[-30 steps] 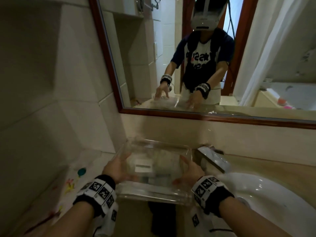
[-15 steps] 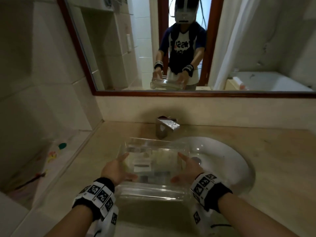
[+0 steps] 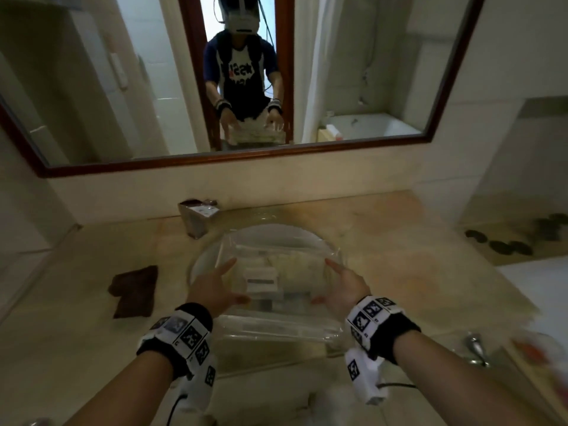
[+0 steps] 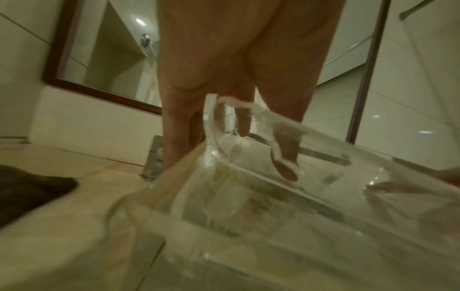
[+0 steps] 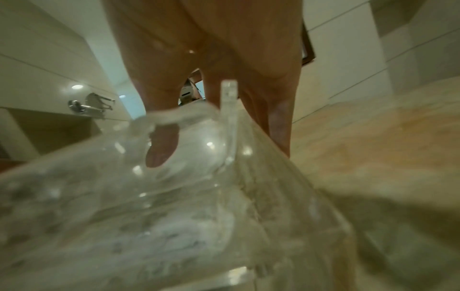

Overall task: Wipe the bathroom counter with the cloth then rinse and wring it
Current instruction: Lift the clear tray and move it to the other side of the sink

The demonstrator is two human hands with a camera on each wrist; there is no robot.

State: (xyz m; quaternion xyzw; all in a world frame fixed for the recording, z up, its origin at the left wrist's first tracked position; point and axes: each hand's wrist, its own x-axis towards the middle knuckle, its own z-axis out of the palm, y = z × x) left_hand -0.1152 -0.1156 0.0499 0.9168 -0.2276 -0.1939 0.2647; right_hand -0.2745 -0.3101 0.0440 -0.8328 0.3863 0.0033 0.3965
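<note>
Both hands carry a clear plastic box (image 3: 276, 281) above the white sink (image 3: 270, 236). My left hand (image 3: 212, 290) grips its left wall, thumb inside the rim and fingers outside. My right hand (image 3: 341, 287) grips the right wall the same way. The wrist views show the box (image 4: 273, 193) (image 5: 174, 196) close up with a thumb hooked over each rim. Small pale items lie inside it. The dark brown cloth (image 3: 135, 290) (image 4: 30, 189) lies crumpled on the beige counter (image 3: 399, 241), left of the sink, untouched.
A chrome faucet (image 3: 198, 216) stands behind the sink's left side. A framed mirror (image 3: 246, 158) runs along the wall. Dark pebbles (image 3: 510, 244) sit in a recess at the right. A chrome fitting (image 3: 475, 348) and blurred reddish items are at lower right.
Both hands have carried the clear box rightward from the counter's left end, past the faucet, to above the sink. The cloth has come into view on the left.
</note>
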